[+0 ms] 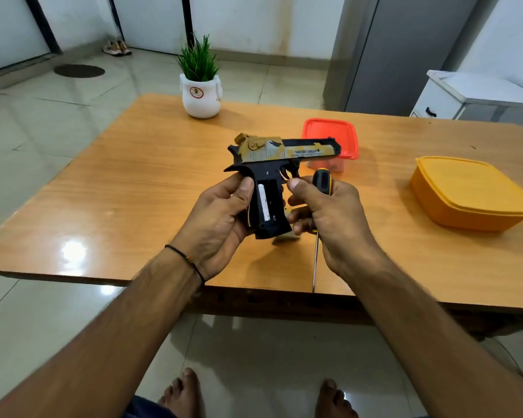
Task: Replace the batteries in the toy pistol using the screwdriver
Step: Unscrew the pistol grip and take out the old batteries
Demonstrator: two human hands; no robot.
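The left grip holds the pistol by its handle. The right grip is wrapped round the screwdriver.

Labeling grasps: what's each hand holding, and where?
Left hand grips the toy pistol by its grip; right hand holds the screwdriver by its handle.

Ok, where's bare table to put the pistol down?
The left half of the table is bare, from the plant pot to the near edge. A narrower strip lies between the right hand and the yellow box. Crowded: far right, around the red box.
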